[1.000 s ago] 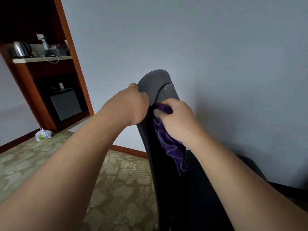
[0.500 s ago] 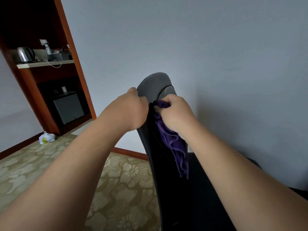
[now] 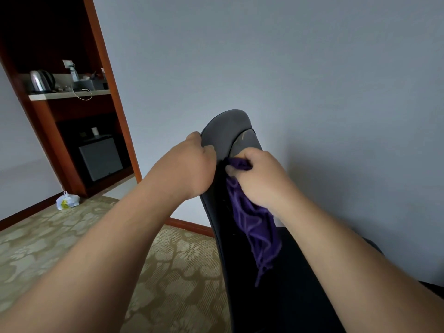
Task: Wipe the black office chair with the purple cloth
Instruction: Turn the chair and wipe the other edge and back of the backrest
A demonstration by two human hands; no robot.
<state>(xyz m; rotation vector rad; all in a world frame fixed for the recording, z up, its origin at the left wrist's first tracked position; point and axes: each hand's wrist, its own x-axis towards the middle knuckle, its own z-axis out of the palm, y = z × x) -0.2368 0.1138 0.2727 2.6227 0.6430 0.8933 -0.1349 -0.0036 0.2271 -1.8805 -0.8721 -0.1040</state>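
The left hand (image 3: 189,164) clamps the black office chair's (image 3: 225,131) backrest edge; the right hand (image 3: 258,176) pinches the purple cloth (image 3: 254,224). The dangling cloth could slip free if that pinch loosens.

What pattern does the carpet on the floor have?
The carpet has a pale flower pattern on an olive-tan ground, seen best in the head view.

one chair (image 3: 225,131), one cloth (image 3: 254,227), two hands (image 3: 189,167) (image 3: 259,179), one kettle (image 3: 40,80)
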